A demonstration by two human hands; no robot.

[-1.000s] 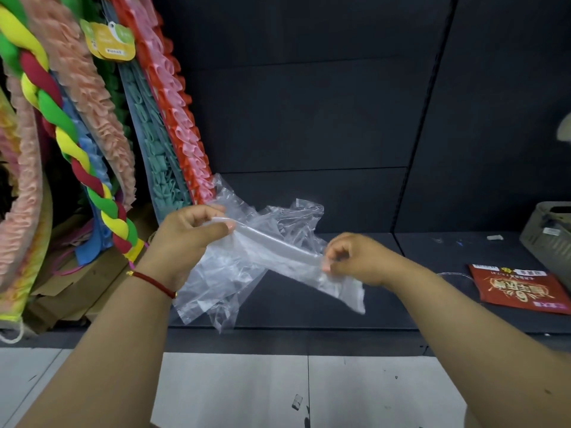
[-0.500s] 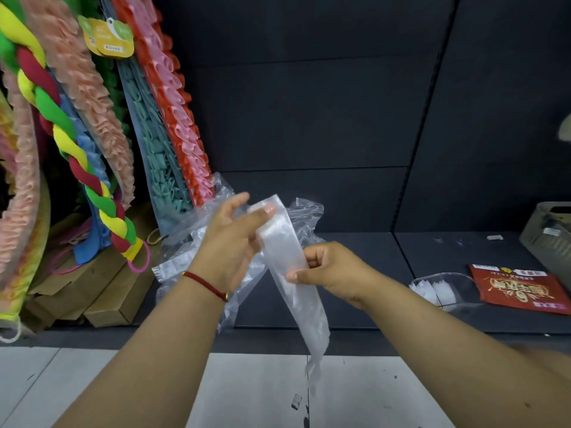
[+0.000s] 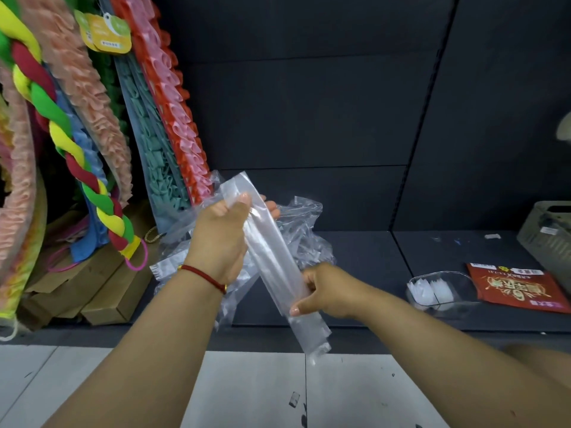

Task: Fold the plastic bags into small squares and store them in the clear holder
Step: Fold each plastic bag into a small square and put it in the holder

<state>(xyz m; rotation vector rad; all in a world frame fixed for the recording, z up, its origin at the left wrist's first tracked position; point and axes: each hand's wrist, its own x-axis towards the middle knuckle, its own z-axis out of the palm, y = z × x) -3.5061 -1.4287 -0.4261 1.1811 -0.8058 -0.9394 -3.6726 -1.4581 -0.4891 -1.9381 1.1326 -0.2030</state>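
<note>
Red packet (image 3: pixel 519 287), right of frame on the dark shelf (image 3: pixel 364 257): printed characters, too small to read. Yellow-green hang tag (image 3: pixel 106 34), upper left: print illegible. Left hand (image 3: pixel 225 236), centre frame, thumb and fingers pinching upper end of the plastic bag (image 3: pixel 272 257), which is folded into a long narrow strip running diagonally down-right. Right hand (image 3: pixel 321 290), lower centre, fingers curled, pinching the strip near its lower end. Loose clear bags (image 3: pixel 302 223) behind the hands. Clear holder (image 3: pixel 438 291) on shelf, right, folded white pieces inside
</note>
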